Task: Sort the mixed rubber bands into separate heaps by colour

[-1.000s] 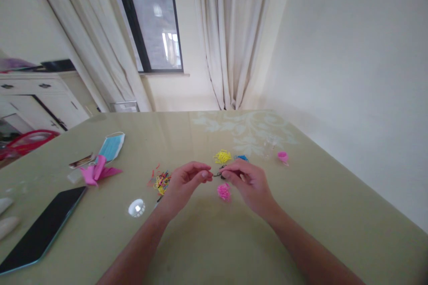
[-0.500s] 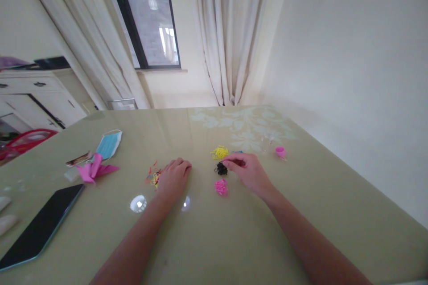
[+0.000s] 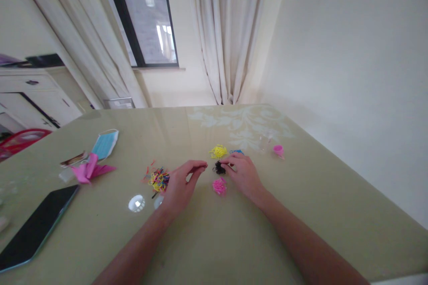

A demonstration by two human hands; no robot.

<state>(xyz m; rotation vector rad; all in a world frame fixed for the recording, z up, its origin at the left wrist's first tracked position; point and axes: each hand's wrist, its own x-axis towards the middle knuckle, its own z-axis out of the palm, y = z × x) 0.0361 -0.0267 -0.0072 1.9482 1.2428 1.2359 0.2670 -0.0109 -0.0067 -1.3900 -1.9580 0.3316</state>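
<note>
My left hand (image 3: 182,183) is over the table just left of the small piles, thumb and fingertips brought together in a pinch; whatever is between them is too small to make out. Beside its wrist lies a mixed heap of coloured rubber bands (image 3: 157,180). My right hand (image 3: 243,173) has its thumb and forefinger closed at the edge of a pile of black rubber bands (image 3: 219,168); what they grip is hidden. Around it are piles of yellow rubber bands (image 3: 218,151), pink rubber bands (image 3: 220,186) and blue rubber bands (image 3: 237,152), the blue partly behind the hand.
On the right stand a small pink funnel-like cup (image 3: 278,151) and a clear container (image 3: 264,142). To the left lie a blue face mask (image 3: 105,144), a pink folded-paper piece (image 3: 90,170) and a dark tablet (image 3: 38,227). The glossy table (image 3: 214,240) meets a wall on the right.
My left hand has moved right, off the mixed heap, and now pinches near the black pile. My right hand stays by the black pile, its fingertips slightly shifted. The view has shifted slightly.
</note>
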